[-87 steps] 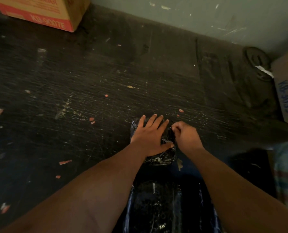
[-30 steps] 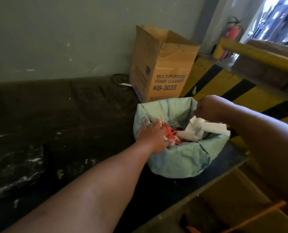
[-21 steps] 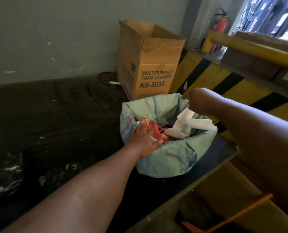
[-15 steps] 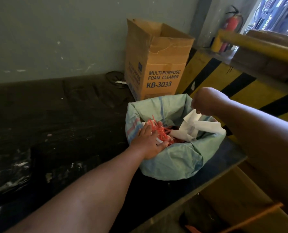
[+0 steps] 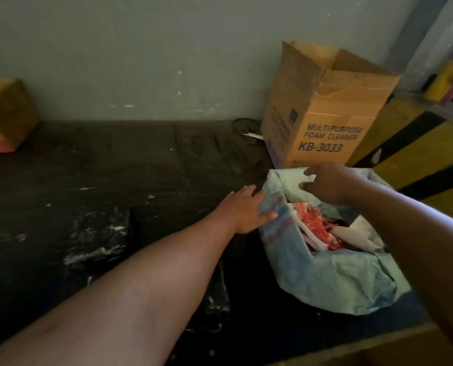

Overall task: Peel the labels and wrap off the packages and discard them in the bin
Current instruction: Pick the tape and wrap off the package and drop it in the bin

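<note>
Resting near the right edge of the dark worktop (image 5: 146,165), a pale green bag bin (image 5: 336,281) opens upward, holding red label scraps (image 5: 316,225) and white wrap (image 5: 357,233). Left hand (image 5: 243,210), fingers spread, lies on the bin's left rim; right hand (image 5: 328,184), fingers loosely open and empty, hovers above its far rim. A "KB-3033" cardboard box (image 5: 323,122) stands upright just behind.

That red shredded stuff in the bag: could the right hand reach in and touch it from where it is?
Probably yes. The right hand hovers open over the mouth of the pale green bag, and the red scraps lie uncovered just below it, with nothing between. The left hand rests on the bag's near rim, off to the side.
</note>
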Demonstrator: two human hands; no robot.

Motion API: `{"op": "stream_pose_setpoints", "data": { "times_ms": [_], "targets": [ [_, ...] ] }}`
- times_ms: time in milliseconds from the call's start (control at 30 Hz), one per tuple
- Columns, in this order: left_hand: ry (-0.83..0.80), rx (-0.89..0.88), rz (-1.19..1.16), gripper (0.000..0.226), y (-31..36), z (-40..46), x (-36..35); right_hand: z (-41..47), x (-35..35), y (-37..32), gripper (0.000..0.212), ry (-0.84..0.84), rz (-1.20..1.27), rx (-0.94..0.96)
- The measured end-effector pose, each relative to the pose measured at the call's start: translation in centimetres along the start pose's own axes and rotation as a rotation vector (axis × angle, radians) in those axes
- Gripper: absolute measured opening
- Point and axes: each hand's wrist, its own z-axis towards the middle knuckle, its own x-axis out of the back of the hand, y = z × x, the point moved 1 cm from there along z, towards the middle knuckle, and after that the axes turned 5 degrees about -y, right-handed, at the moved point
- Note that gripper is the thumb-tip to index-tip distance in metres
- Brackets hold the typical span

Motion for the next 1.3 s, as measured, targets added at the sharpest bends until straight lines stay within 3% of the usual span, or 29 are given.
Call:
{"op": "stream_pose_setpoints", "data": {
  "times_ms": [300, 400, 533, 667, 867, 933, 1133, 1300],
  "targets": [
    [0.144, 0.55, -0.094, 0.072, -25.1, -16.5, 2.6, 3.5, -6.3, -23.6, 0.051, -0.212, 0.159, 0.425],
    [0.112, 0.679, -0.109, 0.07, -32.4, -22.2, 0.1, 4.7, -9.6, -31.1, 0.053, -0.288, 0.215, 0.475],
    [0.065, 0.717, -0.15, 0.07, -38.8, -26.9, -5.1, 6.0, -15.2, -39.0, 0.059, -0.394, 0.319, 0.443],
    [0.104, 0.674, -0.132, 0.073, -41.9, -28.5, -9.6, 7.3, -20.0, -43.4, 0.064, -0.321, 0.441, 0.337],
    [0.001, 0.649, -0.012, 0.084, -42.5, -28.9, -14.9, 9.2, -24.1, -45.2, 0.069, -0.22, 0.51, 0.226],
    [0.038, 0.656, 0.005, 0.085, -42.6, -28.9, -15.4, 9.5, -24.8, -45.1, 0.068, -0.164, 0.579, 0.184],
    [0.054, 0.645, -0.006, 0.084, -42.5, -28.8, -15.5, 9.0, -26.9, -45.3, 0.075, -0.199, 0.859, 0.13],
    [0.025, 0.649, 0.012, 0.085, -42.4, -28.7, -15.4, 7.7, -27.2, -46.2, 0.069, -0.171, 0.87, 0.048]
  ]
}}
